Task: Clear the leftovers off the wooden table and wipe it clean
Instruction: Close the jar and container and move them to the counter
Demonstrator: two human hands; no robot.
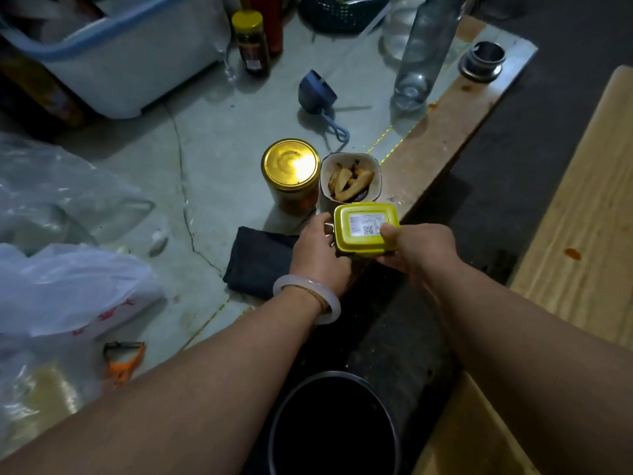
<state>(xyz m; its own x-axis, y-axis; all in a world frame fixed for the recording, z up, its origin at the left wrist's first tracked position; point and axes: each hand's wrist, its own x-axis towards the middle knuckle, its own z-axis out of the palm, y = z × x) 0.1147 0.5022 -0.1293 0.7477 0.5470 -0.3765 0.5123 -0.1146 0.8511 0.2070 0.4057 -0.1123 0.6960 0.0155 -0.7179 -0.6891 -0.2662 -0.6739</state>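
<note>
Standing nearest: a dark round bin (334, 423) is sitting below the forearms, just off the edge of the desk (435, 138).
Near left: an orange peeler (123, 361) is lying on the desk beside crumpled plastic bags (68, 286).
Left hand (320, 255): its fingers are curling round the left side of a small yellow-green lidded box (366, 231); a pale bangle (306, 298) is resting on the wrist.
Right hand (419, 248): the thumb is pressing on the box's labelled lid while the fingers are curling underneath, clamped on it.
Box position: it is hanging over the desk's near wooden edge.
Cloth: a dark folded cloth (258, 262) is lying just left of the left hand.
Leftovers: a paper carton (351, 180) of pale food pieces is standing just beyond the box, touching a gold-lidded jar (291, 166).
Middle: a blue corded object (317, 92) is lying further back.
Far side: a clear bottle (421, 53), a steel cup (483, 60), a yellow-capped jar (251, 42) and a pale tub (120, 53) are standing there.
Right: a wooden bench (582, 200) is running alongside, apart from the desk.
</note>
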